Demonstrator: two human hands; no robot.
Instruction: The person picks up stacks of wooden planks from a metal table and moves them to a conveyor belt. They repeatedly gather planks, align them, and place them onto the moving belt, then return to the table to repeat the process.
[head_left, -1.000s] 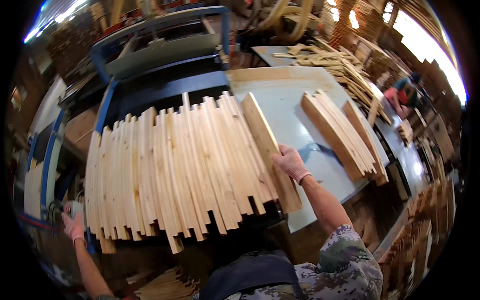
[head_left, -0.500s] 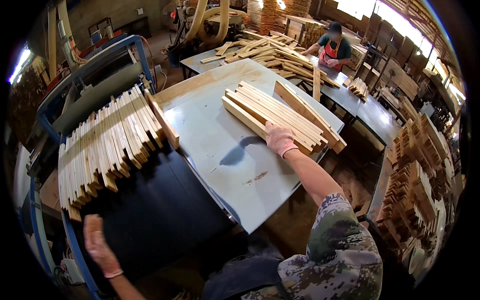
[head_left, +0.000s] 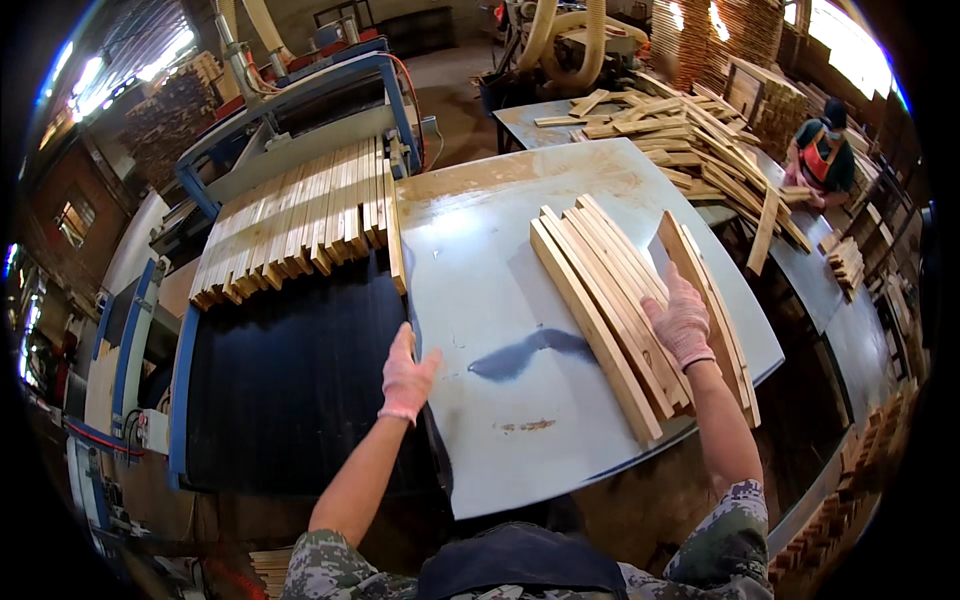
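My gloved left hand hovers at the left edge of the pale metal table, fingers raised and thumb apart, holding nothing. On that table lies a bundle of wooden strips side by side, some slid out of line. My gloved right hand is over the bundle's right side, fingers stretched out, thumb at the strips. Just right of it, a separate pair of boards stands on edge. To the left, a long row of upright wooden strips rests on the black conveyor belt.
A blue-framed machine stands behind the row. Past the table, a loose heap of wood pieces covers another bench. A co-worker in a red apron works at far right. Stacked wood rises at lower right.
My view has swung left. My left hand has moved from beside the belt's near left to the table edge. My right hand has shifted from the bundle's near left side to its right side.
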